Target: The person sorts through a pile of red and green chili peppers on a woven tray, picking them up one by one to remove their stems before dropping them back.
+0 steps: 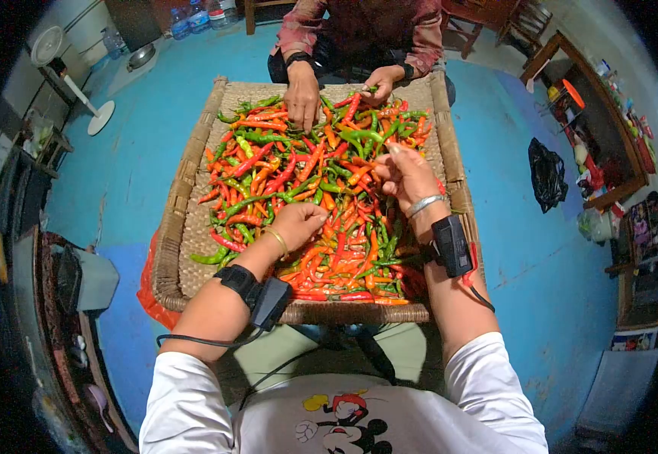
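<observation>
Red, orange and green chili peppers (268,181) lie heaped on a woven tray (193,174). My left hand (299,225) is over the middle of the heap, its fingers pressed together; whatever they pinch is too small to make out. Further right, my right hand (408,178) is raised over the peppers, thumb up and fingers curled in. Something may be between its fingertips, but I cannot make it out. Orange and red peppers lie thickly below and between both hands, near the tray's front edge.
Across the tray sits another person (374,30), both hands at the far peppers. A white fan (102,117) stands at the left on the blue floor, and a black plastic bag (547,174) lies at the right. Red plastic (147,287) shows beside the tray's left front corner.
</observation>
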Available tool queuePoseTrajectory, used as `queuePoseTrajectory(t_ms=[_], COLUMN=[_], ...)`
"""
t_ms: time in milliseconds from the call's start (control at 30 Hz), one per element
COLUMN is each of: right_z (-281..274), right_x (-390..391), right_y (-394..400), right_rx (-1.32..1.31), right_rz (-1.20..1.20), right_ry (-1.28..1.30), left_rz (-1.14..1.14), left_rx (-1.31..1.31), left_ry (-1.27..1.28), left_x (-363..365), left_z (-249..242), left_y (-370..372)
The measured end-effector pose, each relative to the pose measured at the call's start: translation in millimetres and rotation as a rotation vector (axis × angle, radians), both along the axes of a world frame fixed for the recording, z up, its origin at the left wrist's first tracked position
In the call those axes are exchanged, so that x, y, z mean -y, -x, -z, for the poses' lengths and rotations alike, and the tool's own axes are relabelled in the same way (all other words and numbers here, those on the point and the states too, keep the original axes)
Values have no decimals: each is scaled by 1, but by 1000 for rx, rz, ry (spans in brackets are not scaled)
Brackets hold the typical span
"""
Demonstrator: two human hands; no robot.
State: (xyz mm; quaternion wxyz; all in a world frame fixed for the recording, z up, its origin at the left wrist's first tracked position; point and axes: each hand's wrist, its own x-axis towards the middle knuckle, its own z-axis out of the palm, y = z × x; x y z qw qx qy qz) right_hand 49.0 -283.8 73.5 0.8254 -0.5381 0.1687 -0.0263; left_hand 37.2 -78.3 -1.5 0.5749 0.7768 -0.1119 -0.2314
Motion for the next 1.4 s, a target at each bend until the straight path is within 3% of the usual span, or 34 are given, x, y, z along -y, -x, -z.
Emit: queuePoseTrajectory(t_ms=[33,100,133,233,333,433,500,600,700,833,900,967,1033,1267,1400], right_z=[3,7,29,48,42,39,43,45,53,47,46,39,30,38,40], right_x=[-1,-7,-12,-21,-36,-37,-36,-40,-37,-25,-22,-21,-27,-21,-8], right_y=[6,16,10,24,30,26,25,34,28,21,20,22,26,20,16], right_rx=[1,-136,152,118,74,52,37,94,168,261,255,265,237,-4,-107], right_rz=[-1,-431,-581,-769,-824,-795,-821,-831,-781,-492,-355,-373,-390,-416,-313], right_ry=[2,473,917,1286,1424,1378,1321,1443,1346,1196,783,663,333,124,32], left_rz=[-1,7,5,33,44,31,145,206,207,188,212,238,174,217,233], left_rx=[1,21,19,96,84,122,11,64,61,-39,-108,-179,-263,-259,-254], left_ry=[2,-11,-10,-42,-48,-32,-13,-103,-103,51,105,159,198,167,247], left_x=[0,-1,-1,-1,0,-1,-1,-1,0,2,5,8,10,7,7], left_z=[1,4,4,5,4,4,9,13,12,5,-2,-10,-17,-20,-13], left_y=[0,-2,-2,-1,-1,2,-1,-1,0,3,5,8,11,9,6])
